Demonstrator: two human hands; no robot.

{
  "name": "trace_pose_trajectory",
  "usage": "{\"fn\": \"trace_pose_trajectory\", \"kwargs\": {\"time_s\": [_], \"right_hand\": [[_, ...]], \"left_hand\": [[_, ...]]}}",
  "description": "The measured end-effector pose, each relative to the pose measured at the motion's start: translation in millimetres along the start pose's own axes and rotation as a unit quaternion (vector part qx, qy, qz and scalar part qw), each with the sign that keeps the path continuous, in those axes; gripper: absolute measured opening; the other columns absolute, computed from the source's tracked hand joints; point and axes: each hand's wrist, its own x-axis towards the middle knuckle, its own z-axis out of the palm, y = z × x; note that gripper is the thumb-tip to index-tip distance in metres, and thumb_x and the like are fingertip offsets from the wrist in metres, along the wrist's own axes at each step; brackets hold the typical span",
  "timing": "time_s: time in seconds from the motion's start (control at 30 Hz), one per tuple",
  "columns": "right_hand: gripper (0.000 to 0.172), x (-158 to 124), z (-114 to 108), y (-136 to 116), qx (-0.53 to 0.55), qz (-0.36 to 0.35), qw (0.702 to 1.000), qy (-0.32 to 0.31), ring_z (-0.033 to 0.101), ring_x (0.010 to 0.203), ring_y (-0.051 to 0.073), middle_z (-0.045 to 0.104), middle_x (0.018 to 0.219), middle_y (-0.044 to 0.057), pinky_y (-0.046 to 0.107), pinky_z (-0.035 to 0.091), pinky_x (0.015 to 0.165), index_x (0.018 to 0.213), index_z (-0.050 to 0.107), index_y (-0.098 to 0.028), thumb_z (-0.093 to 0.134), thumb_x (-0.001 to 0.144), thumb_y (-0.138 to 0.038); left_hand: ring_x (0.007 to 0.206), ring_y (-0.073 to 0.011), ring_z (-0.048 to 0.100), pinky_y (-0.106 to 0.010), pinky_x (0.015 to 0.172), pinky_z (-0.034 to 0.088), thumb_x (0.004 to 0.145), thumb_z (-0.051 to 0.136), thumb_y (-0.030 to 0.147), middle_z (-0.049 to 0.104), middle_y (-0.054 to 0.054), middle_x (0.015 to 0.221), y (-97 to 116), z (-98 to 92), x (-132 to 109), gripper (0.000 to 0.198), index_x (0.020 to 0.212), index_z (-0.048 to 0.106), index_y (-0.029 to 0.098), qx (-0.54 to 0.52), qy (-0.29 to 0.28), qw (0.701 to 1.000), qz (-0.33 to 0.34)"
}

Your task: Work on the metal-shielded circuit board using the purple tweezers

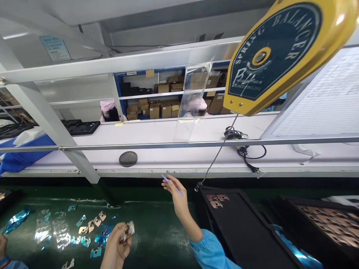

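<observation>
My left hand (119, 243) is low over the green belt and grips a small metal part (129, 228) between fingers and thumb. My right hand (176, 196), in a blue sleeve, is raised toward the white shelf edge and pinches a thin strip of bluish film (171, 184). Several small copper parts and peeled blue films (89, 228) lie scattered on the green belt (151, 228) to the left of my left hand.
A black tray (246, 228) with a few copper parts stands right of my right arm, another tray (328, 224) further right. A yellow spring balancer (280, 52) hangs overhead with its cable. Another person's hand (3, 248) shows at bottom left. Two people sit beyond the shelf.
</observation>
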Motion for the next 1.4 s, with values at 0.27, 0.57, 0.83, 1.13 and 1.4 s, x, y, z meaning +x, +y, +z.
{"fn": "trace_pose_trajectory", "kwargs": {"time_s": [0.27, 0.57, 0.83, 1.13, 1.4], "right_hand": [[0.013, -93, -17, -74, 0.121, -0.044, 0.982, -0.138, 0.075, 0.094, 0.025, 0.068, 0.076, 0.001, 0.034, 0.06, 0.078, 0.093, 0.069, -0.025, 0.08, 0.086, -0.029], [0.026, -78, -27, -113, 0.119, -0.146, 0.917, -0.352, 0.075, 0.094, 0.026, 0.075, 0.082, 0.003, 0.043, 0.062, 0.087, 0.095, 0.076, -0.022, 0.091, 0.074, -0.025], [0.026, -76, -31, -128, 0.089, -0.182, 0.896, -0.395, 0.077, 0.093, 0.025, 0.075, 0.086, 0.005, 0.039, 0.066, 0.082, 0.099, 0.076, -0.018, 0.089, 0.076, -0.02], [0.021, -77, -32, -138, 0.105, -0.18, 0.891, -0.403, 0.078, 0.089, 0.025, 0.076, 0.082, 0.005, 0.037, 0.066, 0.08, 0.094, 0.077, -0.017, 0.088, 0.076, -0.016], [0.01, -95, -39, -150, -0.024, -0.327, 0.866, -0.379, 0.078, 0.086, 0.019, 0.075, 0.085, 0.005, 0.028, 0.065, 0.075, 0.101, 0.067, -0.017, 0.073, 0.092, -0.018]], "left_hand": [[0.055, -0.014, 0.065, -0.025, 0.057, 0.059, 0.067, 0.088, 0.031, 0.078, -0.008, 0.079, 49, 62.2, -80, 0.039, 0.096, 0.068, 0.017, 0.117, -0.04, 0.982, 0.143], [0.07, -0.0247, 0.077, -0.024, 0.052, 0.063, 0.063, 0.084, 0.025, 0.077, -0.006, 0.073, 72, 71.8, -120, 0.028, 0.088, 0.074, 0.019, 0.204, -0.058, 0.967, 0.145], [0.068, -0.0223, 0.077, -0.019, 0.049, 0.061, 0.063, 0.083, 0.025, 0.076, -0.004, 0.071, 76, 74.1, -136, 0.026, 0.087, 0.075, 0.018, 0.204, -0.066, 0.967, 0.136], [0.067, -0.0206, 0.076, -0.02, 0.05, 0.062, 0.064, 0.082, 0.026, 0.074, -0.002, 0.072, 76, 76.8, -146, 0.026, 0.087, 0.074, 0.017, 0.22, -0.083, 0.963, 0.133], [0.069, -0.0222, 0.077, -0.02, 0.05, 0.061, 0.062, 0.086, 0.026, 0.075, -0.004, 0.071, 74, 74.6, -142, 0.033, 0.089, 0.072, 0.015, 0.199, -0.103, 0.968, 0.11]]}}
